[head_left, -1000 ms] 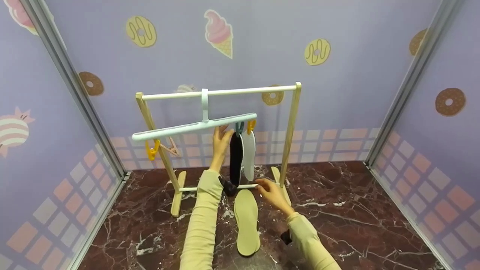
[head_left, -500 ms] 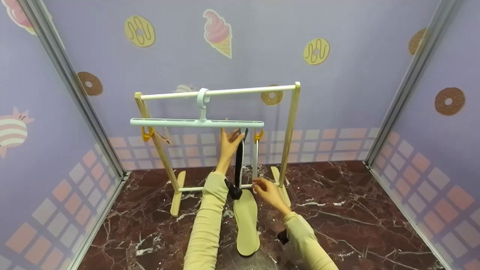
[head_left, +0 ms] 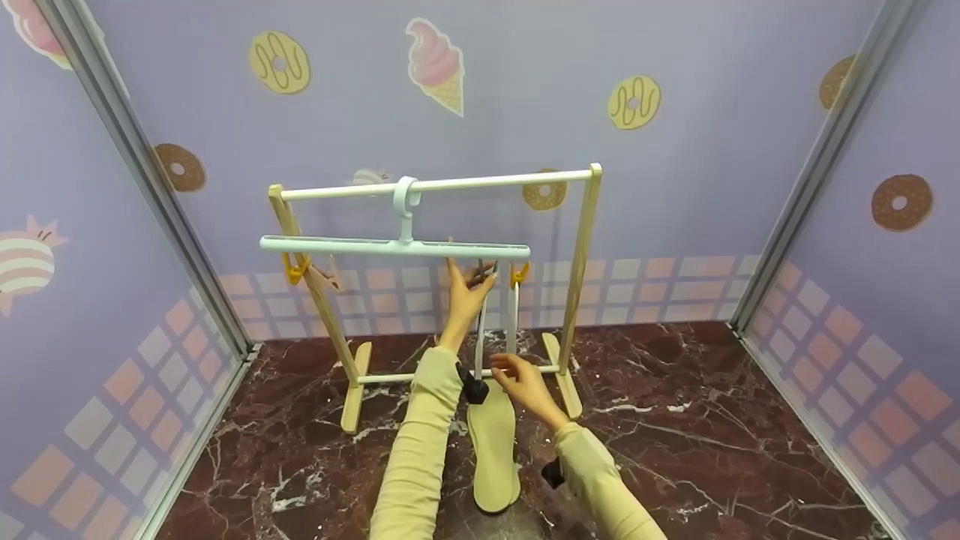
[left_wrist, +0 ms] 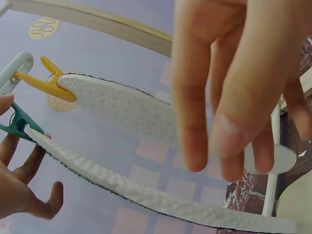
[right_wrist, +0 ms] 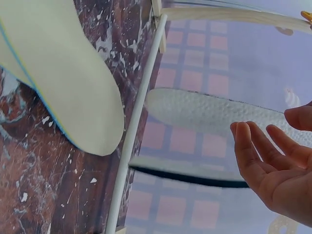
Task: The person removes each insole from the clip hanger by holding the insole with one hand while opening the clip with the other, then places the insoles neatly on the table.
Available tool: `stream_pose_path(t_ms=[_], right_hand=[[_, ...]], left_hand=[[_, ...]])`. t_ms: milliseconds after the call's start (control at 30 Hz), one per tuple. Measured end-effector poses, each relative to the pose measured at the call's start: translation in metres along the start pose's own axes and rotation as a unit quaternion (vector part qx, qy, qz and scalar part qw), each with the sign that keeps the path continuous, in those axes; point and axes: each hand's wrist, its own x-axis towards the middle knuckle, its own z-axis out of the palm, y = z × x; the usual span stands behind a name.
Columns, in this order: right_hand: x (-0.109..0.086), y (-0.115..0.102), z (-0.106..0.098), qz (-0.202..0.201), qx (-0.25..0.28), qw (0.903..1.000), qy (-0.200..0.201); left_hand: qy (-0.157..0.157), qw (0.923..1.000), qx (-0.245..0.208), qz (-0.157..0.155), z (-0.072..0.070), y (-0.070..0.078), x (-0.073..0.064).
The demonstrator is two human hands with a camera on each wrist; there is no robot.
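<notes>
A pale blue hanger (head_left: 337, 246) hangs on the rack's top rod. Two thin insoles, white and bumpy on one face with dark edges, hang near its right end: one insole (left_wrist: 112, 181) from a teal clothespin (left_wrist: 20, 120), the other insole (left_wrist: 122, 108) from a yellow clothespin (left_wrist: 53, 84). My left hand (head_left: 466, 298) pinches the teal clothespin, thumb on one side and fingers on the other. Lower down, my right hand (head_left: 526, 384) is beside the insoles' bottom ends, its fingers loosely bent and holding nothing; it also shows large in the left wrist view.
Overlapping beige insoles (head_left: 493, 457) lie on the dark marbled surface (head_left: 285, 465) in front of the wooden rack (head_left: 581, 262). Another yellow clothespin (head_left: 294, 268) and a pinkish clothespin (head_left: 327, 276) hang at the hanger's left end. Patterned walls surround the space.
The hanger has gone from slanted to nearly level, and its insoles have turned edge-on to the head view. My left hand moved right with the teal clothespin; my right hand shifted slightly left.
</notes>
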Motion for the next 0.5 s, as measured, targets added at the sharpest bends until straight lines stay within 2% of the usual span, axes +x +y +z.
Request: stream_pose_path(t_ms=[100, 233, 400, 500], right_hand=[[0.001, -0.002, 0.002, 0.001, -0.002, 1.0000, 0.005], [0.001, -0.002, 0.005, -0.001, -0.015, 0.9997, 0.017], [0.000, -0.002, 0.010, -0.006, -0.021, 0.9992, 0.032], [0.000, -0.003, 0.013, 0.000, -0.018, 0.9990, 0.041]], left_hand=[[0.006, 0.9971, 0.076, -0.006, 0.000, 0.002, -0.001], [0.011, 0.9873, 0.157, -0.018, 0.001, 0.005, -0.001], [0.017, 0.9840, 0.177, -0.005, 0.004, 0.005, 0.000], [0.020, 0.9853, 0.169, 0.020, 0.006, 0.004, 0.000]])
